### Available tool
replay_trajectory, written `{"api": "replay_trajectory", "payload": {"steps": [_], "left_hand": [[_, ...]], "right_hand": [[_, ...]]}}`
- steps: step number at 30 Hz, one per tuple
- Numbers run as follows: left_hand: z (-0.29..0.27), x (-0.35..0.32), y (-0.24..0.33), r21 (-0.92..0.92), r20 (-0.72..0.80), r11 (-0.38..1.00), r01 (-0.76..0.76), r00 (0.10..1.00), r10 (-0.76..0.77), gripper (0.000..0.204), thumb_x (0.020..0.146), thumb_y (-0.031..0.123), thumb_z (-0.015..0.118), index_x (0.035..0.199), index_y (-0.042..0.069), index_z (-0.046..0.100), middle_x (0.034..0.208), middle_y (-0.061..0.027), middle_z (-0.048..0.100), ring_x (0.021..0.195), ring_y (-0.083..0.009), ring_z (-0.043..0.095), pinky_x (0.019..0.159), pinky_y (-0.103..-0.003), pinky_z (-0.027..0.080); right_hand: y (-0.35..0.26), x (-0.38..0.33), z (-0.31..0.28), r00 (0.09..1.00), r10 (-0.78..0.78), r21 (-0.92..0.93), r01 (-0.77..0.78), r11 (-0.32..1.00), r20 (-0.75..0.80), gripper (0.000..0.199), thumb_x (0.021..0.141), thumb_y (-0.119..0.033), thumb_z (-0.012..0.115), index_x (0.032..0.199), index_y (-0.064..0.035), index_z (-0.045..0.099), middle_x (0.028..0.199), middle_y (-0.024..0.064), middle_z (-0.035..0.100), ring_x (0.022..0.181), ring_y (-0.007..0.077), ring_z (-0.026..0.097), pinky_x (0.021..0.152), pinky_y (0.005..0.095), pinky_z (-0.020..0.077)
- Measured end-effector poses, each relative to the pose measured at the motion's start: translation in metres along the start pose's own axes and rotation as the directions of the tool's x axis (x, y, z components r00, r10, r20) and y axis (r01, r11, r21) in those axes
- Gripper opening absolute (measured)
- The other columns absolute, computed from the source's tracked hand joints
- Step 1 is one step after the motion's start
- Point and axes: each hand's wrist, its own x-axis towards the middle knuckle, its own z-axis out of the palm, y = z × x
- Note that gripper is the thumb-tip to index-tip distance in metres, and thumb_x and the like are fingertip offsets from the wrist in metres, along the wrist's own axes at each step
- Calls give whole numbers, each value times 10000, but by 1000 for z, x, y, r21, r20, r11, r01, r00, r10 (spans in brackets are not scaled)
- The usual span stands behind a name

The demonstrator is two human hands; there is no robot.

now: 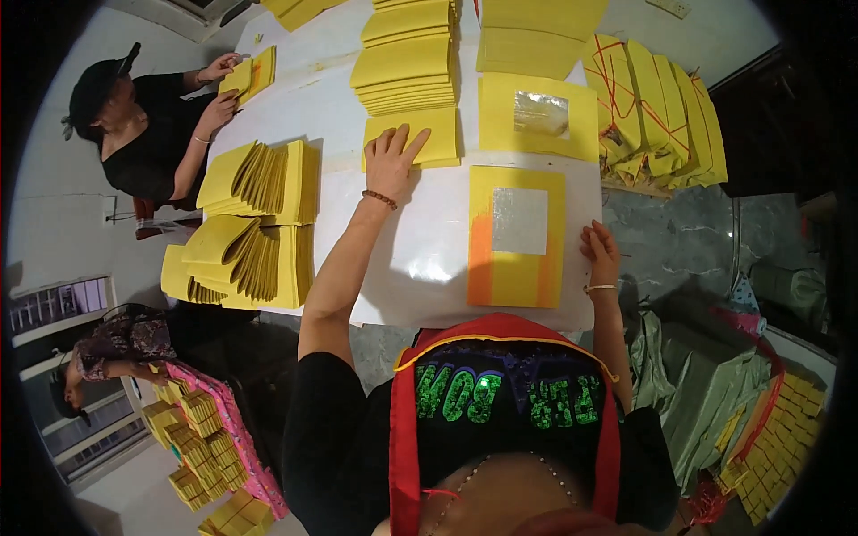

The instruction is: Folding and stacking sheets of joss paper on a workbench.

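Folded yellow paper [441, 141] lies on the white desk [393, 259] at the upper middle of the frame, at the near end of a long row of overlapping yellow folds [407, 76]. The left hand [391, 154] rests palm down on it, open, with the fingers spread. The right hand [601, 243] is at the desk's right edge, its fingers loosely bent and parted; whether it touches the edge, I cannot tell.

Just left of the right hand lies a yellow sheet [517, 281] with a silver square [520, 221] and orange bands along both sides. Above it is a second sheet [494, 125], also bearing a silver patch, and beyond that more plain yellow sheets [536, 45].

On the desk's left side stand thick bundles of folded yellow paper [299, 183], their upper folds fanned. At the upper left, a person in black [147, 143] holds a yellow and orange piece [259, 76] in both hands. At the upper right are yellow stacks [661, 103] tied with red cord. Yellow bundles [201, 433] on pink cloth [237, 424] fill the lower left, near another person [125, 344].
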Motion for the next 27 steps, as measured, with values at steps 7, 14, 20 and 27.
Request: {"api": "replay_trajectory", "payload": {"steps": [7,14,20,27], "left_hand": [[17,4,-9,-6,231,998,-70,970,70,639,669,96,637,1252,272,445,1209,-70,454,1069,-256,432,855,-406,325],[19,1,-16,-10,383,998,-66,921,65,621,702,276,662,1274,275,418,1271,-82,402,1109,-266,390,863,-432,315],[24,3,-14,-81,501,996,47,865,0,713,740,579,544,1339,250,339,1403,-103,260,1198,-292,311,947,-478,238],[33,-2,-11,-37,363,999,31,932,-16,664,804,586,443,1347,221,337,1392,-129,284,1226,-310,286,987,-478,188]], "right_hand": [[1,5,-3,1000,21,20,-21,1000,-14,293,877,-161,553,1154,-66,539,1024,20,590,902,100,561,733,234,458],[5,-1,-4,999,20,-3,-20,1000,-40,275,893,-120,518,1156,-41,524,1036,44,576,889,123,569,742,247,478],[11,4,-12,999,17,64,-14,998,-51,265,894,-111,513,1150,-43,525,1014,56,576,856,132,581,714,246,495],[10,6,-7,998,-29,25,31,999,-61,245,891,-110,514,1125,-42,538,987,57,581,832,133,585,702,251,505]]}}
